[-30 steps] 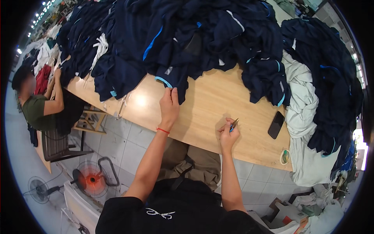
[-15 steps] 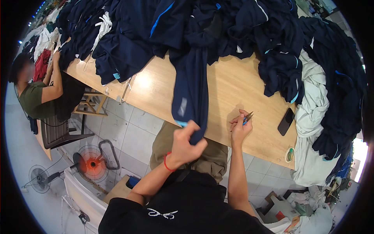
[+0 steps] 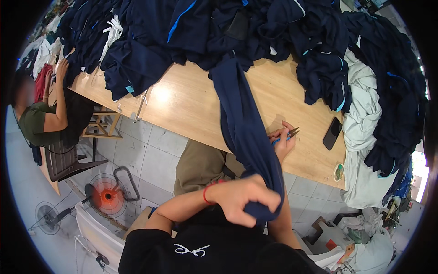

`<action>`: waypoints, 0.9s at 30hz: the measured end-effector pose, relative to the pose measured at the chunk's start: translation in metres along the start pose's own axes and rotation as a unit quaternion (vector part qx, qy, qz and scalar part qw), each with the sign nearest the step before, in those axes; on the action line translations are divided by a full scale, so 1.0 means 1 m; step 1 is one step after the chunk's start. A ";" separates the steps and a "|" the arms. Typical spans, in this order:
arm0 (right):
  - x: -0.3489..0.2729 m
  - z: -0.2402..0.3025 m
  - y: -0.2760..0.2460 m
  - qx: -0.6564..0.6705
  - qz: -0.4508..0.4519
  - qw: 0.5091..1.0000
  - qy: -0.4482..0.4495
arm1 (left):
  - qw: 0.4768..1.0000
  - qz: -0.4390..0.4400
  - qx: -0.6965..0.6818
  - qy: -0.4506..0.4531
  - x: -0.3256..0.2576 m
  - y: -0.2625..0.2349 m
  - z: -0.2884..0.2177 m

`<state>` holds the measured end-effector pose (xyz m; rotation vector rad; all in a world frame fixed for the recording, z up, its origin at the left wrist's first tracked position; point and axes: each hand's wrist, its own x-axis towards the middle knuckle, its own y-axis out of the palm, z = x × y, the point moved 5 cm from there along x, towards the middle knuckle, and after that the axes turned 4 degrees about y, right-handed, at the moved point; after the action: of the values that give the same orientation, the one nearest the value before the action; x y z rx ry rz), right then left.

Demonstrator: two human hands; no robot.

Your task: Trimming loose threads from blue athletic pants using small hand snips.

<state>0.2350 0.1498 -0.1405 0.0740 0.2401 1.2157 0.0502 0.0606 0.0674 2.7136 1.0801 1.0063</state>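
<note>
Left hand (image 3: 244, 198) was closed in a fist around the lower end of a navy garment (image 3: 244, 132), close to the body, below the table edge. The garment ran up over the wooden table (image 3: 182, 102) edge to the big pile of navy clothes (image 3: 219, 27) at the far side. Right hand (image 3: 282, 141) rested at the table's near edge, fingers pinched on small thread snips (image 3: 291, 133) with a blue grip; blades looked slightly parted, hard to tell.

To do it well: keep the pull low and steady so the piece slides free without dragging neighbours off, and hold the snips' tip away from the cloth.

Room: bare tabletop left of the garment, open. Right side tighter: black phone (image 3: 332, 133) and a small tape roll (image 3: 338, 172) near the edge, pale fabric heap (image 3: 362, 118) just beyond. Another person's arm (image 3: 57, 91) worked at the far left corner, well apart.
</note>
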 end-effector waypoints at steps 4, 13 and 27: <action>0.012 -0.014 -0.026 -0.087 -0.010 0.990 -0.109 | 0.883 -0.435 0.074 -0.161 -0.057 -0.072 0.007; 0.004 -0.001 -0.007 -0.057 0.021 0.998 -0.026 | 0.700 -0.436 0.527 -0.206 -0.137 -0.130 0.014; -0.073 0.014 0.030 -0.205 0.104 0.973 -0.027 | 0.593 -0.463 0.621 -0.219 -0.138 -0.148 0.029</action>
<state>0.1864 0.0935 -0.1111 -0.2334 -0.0718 1.4478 -0.0960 0.0903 -0.0725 1.7605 3.1947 -0.8989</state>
